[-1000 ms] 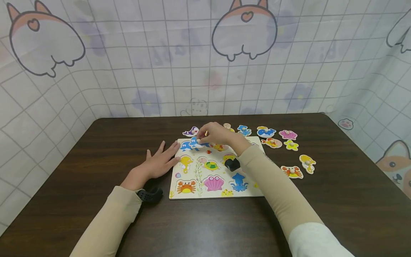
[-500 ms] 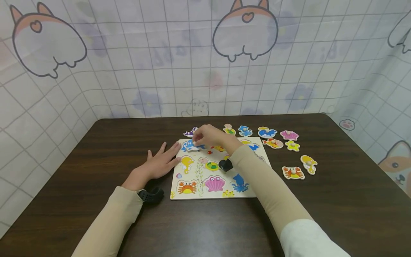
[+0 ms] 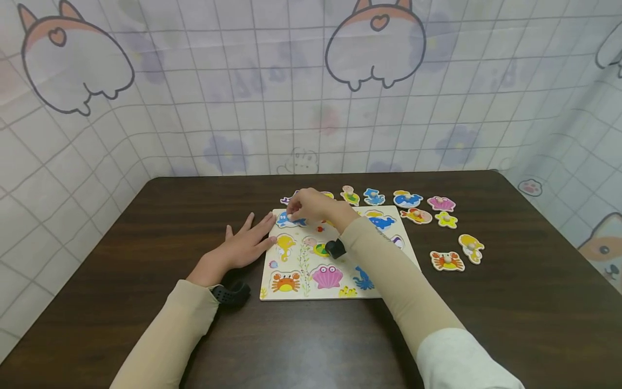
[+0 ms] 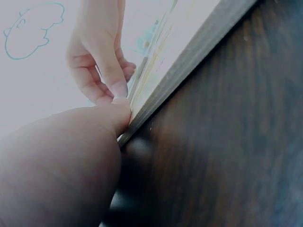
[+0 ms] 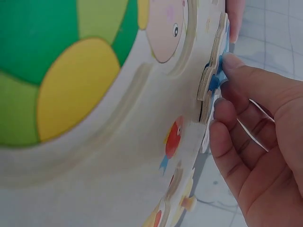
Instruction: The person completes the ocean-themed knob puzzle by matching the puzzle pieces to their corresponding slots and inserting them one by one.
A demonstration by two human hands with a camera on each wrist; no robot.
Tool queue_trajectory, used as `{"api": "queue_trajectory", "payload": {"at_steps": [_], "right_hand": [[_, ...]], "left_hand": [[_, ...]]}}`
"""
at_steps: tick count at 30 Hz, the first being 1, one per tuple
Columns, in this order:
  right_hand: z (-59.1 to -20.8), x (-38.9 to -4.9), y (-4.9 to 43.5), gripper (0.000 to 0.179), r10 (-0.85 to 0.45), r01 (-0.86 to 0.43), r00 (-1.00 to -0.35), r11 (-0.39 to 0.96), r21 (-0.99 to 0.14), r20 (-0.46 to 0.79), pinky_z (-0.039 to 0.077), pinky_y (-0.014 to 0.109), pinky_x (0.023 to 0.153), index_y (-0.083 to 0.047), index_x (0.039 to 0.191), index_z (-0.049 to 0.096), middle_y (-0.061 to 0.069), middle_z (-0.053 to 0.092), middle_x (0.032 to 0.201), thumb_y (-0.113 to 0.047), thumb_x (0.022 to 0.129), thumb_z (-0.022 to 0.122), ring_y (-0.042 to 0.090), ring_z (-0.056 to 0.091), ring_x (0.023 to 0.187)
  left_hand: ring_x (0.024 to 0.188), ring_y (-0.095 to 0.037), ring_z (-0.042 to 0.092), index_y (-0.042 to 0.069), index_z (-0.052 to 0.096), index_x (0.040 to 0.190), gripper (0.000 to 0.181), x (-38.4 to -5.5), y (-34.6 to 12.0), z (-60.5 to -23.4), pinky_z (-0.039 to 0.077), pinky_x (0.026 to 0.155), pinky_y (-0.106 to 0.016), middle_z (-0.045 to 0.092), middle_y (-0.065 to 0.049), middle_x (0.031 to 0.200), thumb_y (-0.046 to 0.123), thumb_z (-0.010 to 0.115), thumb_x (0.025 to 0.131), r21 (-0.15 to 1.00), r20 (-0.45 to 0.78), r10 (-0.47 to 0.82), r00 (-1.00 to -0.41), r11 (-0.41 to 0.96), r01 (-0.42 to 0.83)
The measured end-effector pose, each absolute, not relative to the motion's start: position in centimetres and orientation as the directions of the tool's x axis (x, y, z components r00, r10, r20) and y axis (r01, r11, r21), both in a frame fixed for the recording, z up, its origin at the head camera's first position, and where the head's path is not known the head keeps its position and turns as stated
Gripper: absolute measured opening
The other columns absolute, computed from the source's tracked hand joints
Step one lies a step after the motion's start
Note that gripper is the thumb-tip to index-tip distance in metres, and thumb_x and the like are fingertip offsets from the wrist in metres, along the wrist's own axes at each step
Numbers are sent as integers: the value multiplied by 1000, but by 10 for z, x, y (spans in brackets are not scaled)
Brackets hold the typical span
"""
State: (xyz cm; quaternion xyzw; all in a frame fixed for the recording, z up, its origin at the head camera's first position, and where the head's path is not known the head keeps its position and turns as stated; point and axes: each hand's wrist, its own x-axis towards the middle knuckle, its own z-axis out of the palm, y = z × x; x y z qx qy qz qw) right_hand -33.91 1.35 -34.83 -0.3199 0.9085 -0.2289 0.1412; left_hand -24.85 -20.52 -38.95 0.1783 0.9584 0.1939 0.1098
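Note:
In the head view my right hand [image 3: 316, 206] is over the far left corner of a wooden puzzle board [image 3: 347, 273]. Its thumb and fingertips pinch the knob of a blue dolphin-shaped puzzle piece [image 3: 290, 221], which lies against the matching blue picture. The right wrist view has this piece [image 5: 213, 78] edge-on, its rim standing above the board's face. My left hand [image 3: 240, 248] lies flat with fingers spread, fingertips on the board's left edge. The left wrist view shows the board's thick edge [image 4: 175, 75] beside that hand.
Several knobbed pieces lie beyond and right of the board, among them a turtle [image 3: 350, 195], a whale [image 3: 407, 200], a pink shell [image 3: 441, 203], a crab [image 3: 447, 261] and a seahorse [image 3: 471, 248]. A purple piece [image 3: 286, 200] is partly behind my right hand.
My right hand has moved slightly left and lowered the blue dolphin piece onto its picture at the board's far left corner. The left hand stays on the board's edge.

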Motion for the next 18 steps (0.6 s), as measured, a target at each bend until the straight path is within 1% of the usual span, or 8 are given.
{"api": "queue_trajectory", "payload": {"at_steps": [9, 18], "right_hand": [[-346, -338, 12, 14, -651, -525, -752, 687, -503, -105, 47, 26, 85, -9, 109, 75, 4, 63, 100, -18, 99, 71, 19, 54, 97], [-346, -339, 12, 14, -650, -525, -753, 687, -502, -102, 48, 26, 86, -8, 110, 75, 4, 63, 100, -16, 99, 71, 19, 55, 98]], "left_hand": [[155, -40, -8, 17, 10, 167, 72, -249, -204, -389, -14, 106, -78, 5, -5, 172, 49, 40, 109, 416, -147, 375, -915, 863, 287], [155, -40, -7, 14, 12, 166, 73, -249, -204, -390, -13, 107, -79, 7, -7, 172, 49, 40, 109, 414, -151, 361, -920, 868, 273]]}}
